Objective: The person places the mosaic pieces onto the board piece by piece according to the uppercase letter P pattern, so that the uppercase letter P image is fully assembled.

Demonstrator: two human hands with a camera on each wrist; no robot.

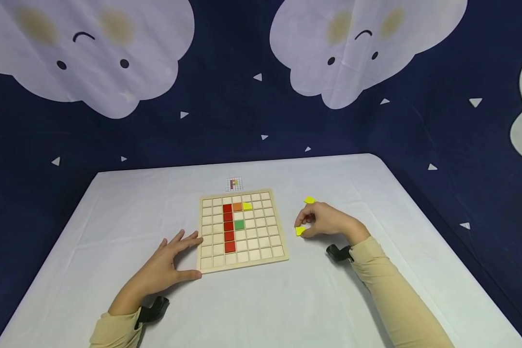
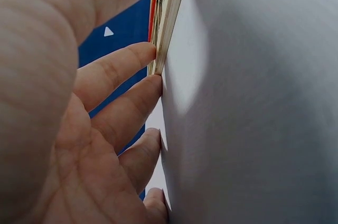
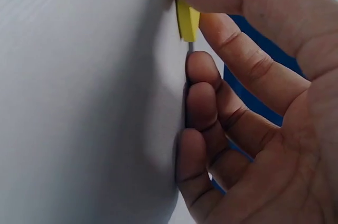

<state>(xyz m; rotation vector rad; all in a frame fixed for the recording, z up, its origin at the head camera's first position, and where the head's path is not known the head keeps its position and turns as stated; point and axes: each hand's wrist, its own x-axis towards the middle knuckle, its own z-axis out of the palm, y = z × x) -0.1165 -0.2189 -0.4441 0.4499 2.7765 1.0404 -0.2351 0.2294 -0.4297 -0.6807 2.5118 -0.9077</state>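
Observation:
A square wooden grid board [image 1: 243,265] lies on the table. On it, red tiles [image 1: 228,226] form a column, with an orange tile [image 1: 237,207] and a yellow tile [image 1: 247,206] to the right of its top and a green tile [image 1: 239,224] beside its middle. My left hand [image 1: 165,263] spreads its fingers and touches the board's left edge with thumb and fingertips. Right of the board, my right hand [image 1: 328,222] pinches a loose yellow tile [image 1: 300,231] at the tabletop between thumb and index finger; its other fingers curl against the cloth [image 3: 105,102].
A second loose yellow tile [image 1: 309,199] lies just beyond the right hand. Behind the board is a small printed pattern card [image 1: 234,184]. White cloth covers the table [image 1: 261,309], and a dark blue cloud-patterned curtain [image 1: 230,58] hangs behind.

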